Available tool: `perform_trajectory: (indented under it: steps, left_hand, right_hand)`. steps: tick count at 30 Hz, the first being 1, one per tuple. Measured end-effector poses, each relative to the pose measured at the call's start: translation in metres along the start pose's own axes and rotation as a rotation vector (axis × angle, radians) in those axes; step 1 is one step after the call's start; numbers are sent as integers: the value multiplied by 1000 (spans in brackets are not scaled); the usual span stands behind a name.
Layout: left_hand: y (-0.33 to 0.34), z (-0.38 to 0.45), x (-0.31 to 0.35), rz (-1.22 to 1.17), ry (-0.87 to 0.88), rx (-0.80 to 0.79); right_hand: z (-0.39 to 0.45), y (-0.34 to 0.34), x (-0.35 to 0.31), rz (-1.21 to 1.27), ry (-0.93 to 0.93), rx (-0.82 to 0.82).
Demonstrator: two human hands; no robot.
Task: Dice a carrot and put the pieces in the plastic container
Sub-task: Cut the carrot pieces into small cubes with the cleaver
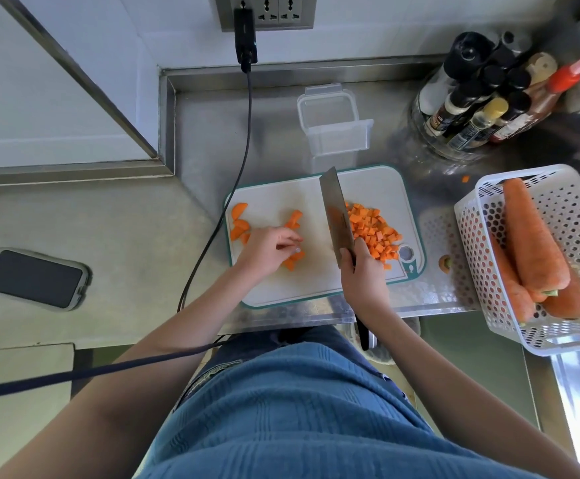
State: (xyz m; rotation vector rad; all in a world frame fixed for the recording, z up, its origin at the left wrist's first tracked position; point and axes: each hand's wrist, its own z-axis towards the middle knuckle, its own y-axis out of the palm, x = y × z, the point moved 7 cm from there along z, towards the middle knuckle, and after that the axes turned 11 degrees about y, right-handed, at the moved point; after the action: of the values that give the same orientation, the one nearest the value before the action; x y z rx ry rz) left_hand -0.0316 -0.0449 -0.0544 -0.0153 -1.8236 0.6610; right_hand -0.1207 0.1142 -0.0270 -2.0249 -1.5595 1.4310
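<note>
A white cutting board (281, 202) with a teal rim lies on the steel counter. Diced carrot pieces (371, 229) are heaped on its right side, and larger carrot slices (238, 224) lie at its left edge. My left hand (267, 250) rests on carrot strips (293, 261) near the board's middle, fingertips touching them. My right hand (362, 274) grips the handle of a cleaver (337, 212), whose blade stands upright between the strips and the diced heap. The clear plastic container (337, 126) stands open and empty behind the board.
A white perforated basket (565, 326) with whole carrots (534, 236) sits at the right. Bottles in a glass jar (471, 108) stand at the back right. A phone (36, 278) lies on the left counter. A black cable (233, 195) runs from the wall socket past the board.
</note>
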Motion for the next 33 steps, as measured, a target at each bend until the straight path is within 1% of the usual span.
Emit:
perform_trajectory:
  steps: [2, 3, 5, 7, 15, 22, 23, 25, 28, 30, 33]
  left_hand:
    - [-8, -5, 2, 75, 77, 57]
    - [-9, -8, 4, 139, 120, 47]
    - [-5, -15, 4, 279, 182, -23]
    - [-1, -16, 1, 360, 197, -54]
    - [9, -13, 11, 462, 186, 46]
    - [17, -10, 12, 591, 253, -35]
    - [17, -10, 12, 587, 257, -34]
    - [15, -9, 9, 501, 231, -9]
    - [6, -5, 9, 343, 180, 101]
    - [0, -1, 11, 306, 164, 145]
    - [1, 8, 8, 301, 142, 110]
  right_hand:
    - [1, 1, 0, 5, 0, 2]
    - [1, 2, -1, 6, 0, 1]
    - [1, 3, 0, 3, 4, -5]
    - [0, 3, 0, -2, 3, -5]
    - [-3, 0, 0, -1, -6, 13]
    - [-4, 1, 2, -10, 3, 8]
    - [-4, 1, 4, -8, 6, 7]
    - [-3, 2, 6, 0, 12, 3]
    - [-4, 1, 8, 15, 14, 1]
    - [-4, 0, 9, 26, 17, 5]
    - [-5, -1, 12, 25, 33, 9]
